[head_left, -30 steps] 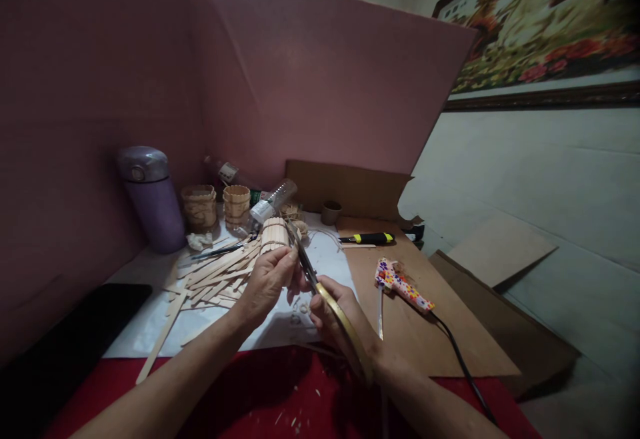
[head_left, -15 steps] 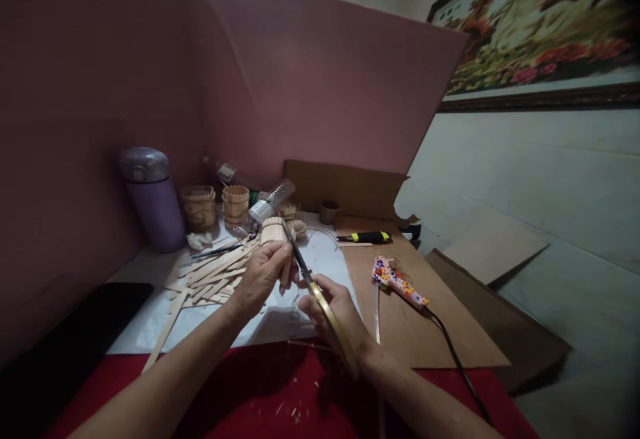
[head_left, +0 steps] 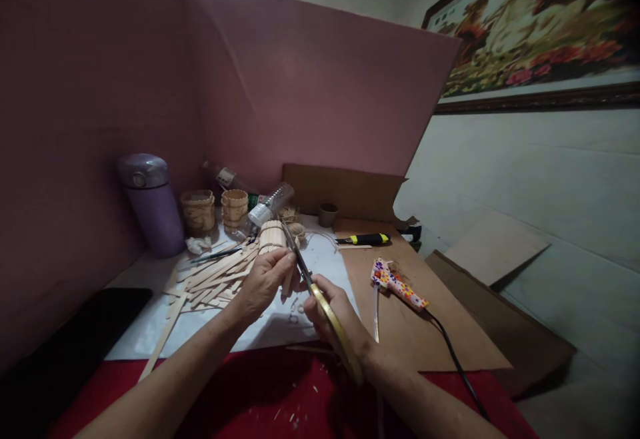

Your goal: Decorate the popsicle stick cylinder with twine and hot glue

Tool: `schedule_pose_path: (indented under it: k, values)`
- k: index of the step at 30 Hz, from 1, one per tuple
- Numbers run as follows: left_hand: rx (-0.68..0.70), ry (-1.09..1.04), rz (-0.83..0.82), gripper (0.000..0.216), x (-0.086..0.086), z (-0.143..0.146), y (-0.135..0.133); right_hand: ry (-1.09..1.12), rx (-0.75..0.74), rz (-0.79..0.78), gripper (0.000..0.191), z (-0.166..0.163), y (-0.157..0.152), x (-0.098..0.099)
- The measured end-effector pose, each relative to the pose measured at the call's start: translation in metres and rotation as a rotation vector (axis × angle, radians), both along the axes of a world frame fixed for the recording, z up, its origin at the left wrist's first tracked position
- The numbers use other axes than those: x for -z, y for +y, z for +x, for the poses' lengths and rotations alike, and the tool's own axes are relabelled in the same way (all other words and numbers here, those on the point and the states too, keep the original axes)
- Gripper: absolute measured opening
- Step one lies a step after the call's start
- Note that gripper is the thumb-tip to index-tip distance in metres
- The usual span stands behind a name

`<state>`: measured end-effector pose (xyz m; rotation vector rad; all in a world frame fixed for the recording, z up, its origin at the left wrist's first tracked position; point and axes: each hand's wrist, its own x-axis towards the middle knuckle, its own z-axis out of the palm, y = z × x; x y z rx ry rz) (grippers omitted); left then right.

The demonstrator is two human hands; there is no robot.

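Over the white paper, my left hand [head_left: 267, 282] is closed around a small cup of upright wooden craft sticks [head_left: 272, 236] with a cord band near its top. My right hand [head_left: 340, 312] grips a pair of scissors [head_left: 327, 306] with gold handles. Its dark blades point up and away, lying against the right side of the stick cup; whether they cut anything there I cannot tell. Below my left fingers a stick end pokes out. Loose craft sticks [head_left: 215, 282] are heaped left of my left hand.
Two wooden cups [head_left: 199, 212] and a purple flask [head_left: 153, 206] stand at the back left, near a plastic bottle [head_left: 271, 204] and twine ball [head_left: 296, 231]. On the brown board [head_left: 400, 339] lie a flowered glue gun [head_left: 397, 284] with its cord and a yellow-black utility knife [head_left: 367, 239].
The view has shifted slightly. Both hands keep their hold on the stick cup and the scissors, with only a small shift of the fingers.
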<state>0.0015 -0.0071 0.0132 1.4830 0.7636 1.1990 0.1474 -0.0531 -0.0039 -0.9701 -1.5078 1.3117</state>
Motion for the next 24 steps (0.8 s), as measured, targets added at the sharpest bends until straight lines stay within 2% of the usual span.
schedule_pose_path:
  k: [10,15,17,21,24]
  values:
    - [-0.006,-0.012,-0.039,0.035,0.006,-0.001,0.004,-0.002,0.046,0.073,0.062,-0.002,0.004,0.001]
    - [-0.133,-0.245,-0.130,0.019,0.004,-0.004,0.006,-0.019,0.025,0.001,0.057,0.001,0.004,0.006]
    - [-0.089,-0.343,-0.197,0.019,0.002,-0.004,0.006,-0.033,0.027,0.012,0.056,0.001,0.003,0.006]
    - [0.084,-0.453,-0.364,0.022,-0.003,-0.003,0.002,-0.055,0.045,0.027,0.059,0.001,0.002,0.000]
    - [0.110,-0.566,-0.417,0.019,-0.005,0.001,-0.002,-0.055,0.031,0.011,0.059,0.001,0.003,0.000]
